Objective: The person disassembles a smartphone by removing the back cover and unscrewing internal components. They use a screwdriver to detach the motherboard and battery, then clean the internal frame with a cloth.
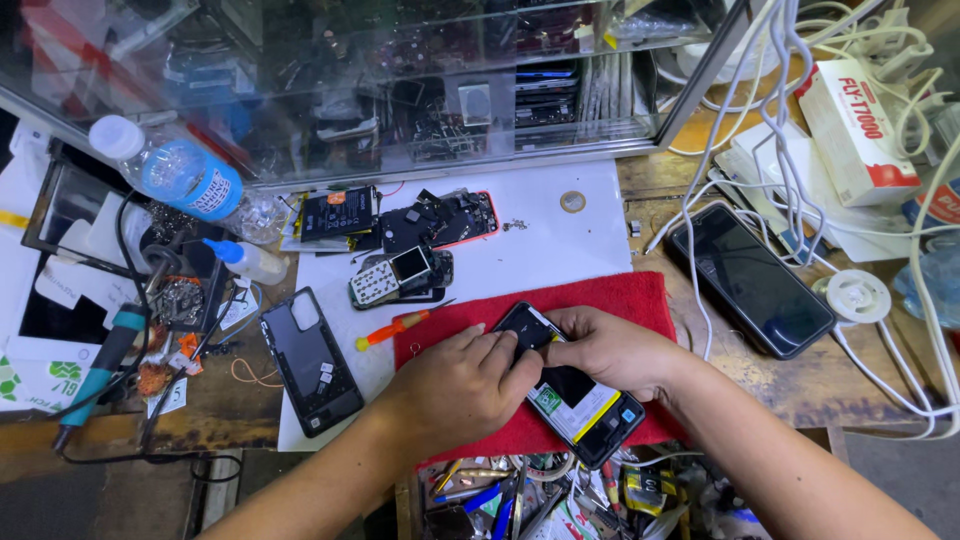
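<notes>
1. Under both hands, a red cloth (620,300) covers the bench edge; on it lies an opened phone (585,405), back off, dark frame tilted so its top end points away from the person, a pale battery with a green and a yellow label showing near its lower end
2. Beyond the hands stands a glass display case (400,90) full of dim phone parts, with a white sheet (560,250) spread between it and the cloth
3. Right of the right hand, well apart, a black phone (750,275) lies face up under white cables (780,120); farther off sits a white box with a red corner (855,130)
4. Left of the left hand lies a black phone back cover (310,360) on the white sheet, and farther left a teal-handled soldering iron (105,360)
5. Far left and beyond, a clear bottle with a blue label and white cap (175,175) lies on its side, a small white dropper bottle with a blue tip (250,260) near it
6. Left hand (455,385) rests on the opened phone's upper half, fingers curled together and pressing its top end
7. Right hand (610,350) meets it from the other side, fingertips pinched on the same top edge
8. Just beyond the left hand lies an orange-handled screwdriver (395,327), partly on the cloth; past it are dismantled phones (420,245)
</notes>
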